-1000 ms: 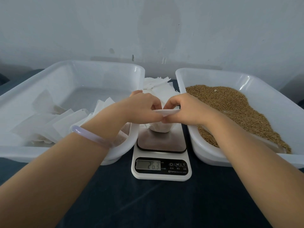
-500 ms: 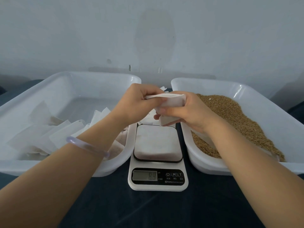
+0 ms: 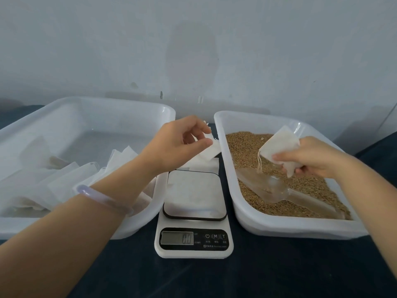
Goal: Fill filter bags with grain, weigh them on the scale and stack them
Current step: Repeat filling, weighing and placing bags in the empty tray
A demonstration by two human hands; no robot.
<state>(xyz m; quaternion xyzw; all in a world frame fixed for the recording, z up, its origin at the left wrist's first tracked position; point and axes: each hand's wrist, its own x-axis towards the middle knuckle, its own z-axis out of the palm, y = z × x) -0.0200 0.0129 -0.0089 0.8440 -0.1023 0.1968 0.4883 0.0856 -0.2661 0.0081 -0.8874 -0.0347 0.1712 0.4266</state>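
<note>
My right hand (image 3: 309, 157) grips a white filter bag (image 3: 279, 145) above the grain (image 3: 247, 147) in the right tub (image 3: 279, 224). The bag's drawstring (image 3: 260, 163) dangles toward a clear scoop (image 3: 270, 189) lying on the grain. My left hand (image 3: 180, 144) hovers with loosely curled fingers over a pile of flat empty bags (image 3: 206, 163) behind the scale, its thumb next to the top bag; I see nothing pinched. The white scale (image 3: 193, 246) stands between the tubs with a bare plate (image 3: 193, 192), and its display (image 3: 177, 237) reads about 0.0.
The left tub (image 3: 141, 220) holds several white bags (image 3: 64, 179) lying across its floor. Both tubs and the scale sit on a dark blue cloth (image 3: 257, 272). A pale wall stands close behind the tubs.
The bag left the scale plate and travelled right over the grain in my right hand. My left hand let go of it and drew back. The reading dropped from 26.3 to about zero.
</note>
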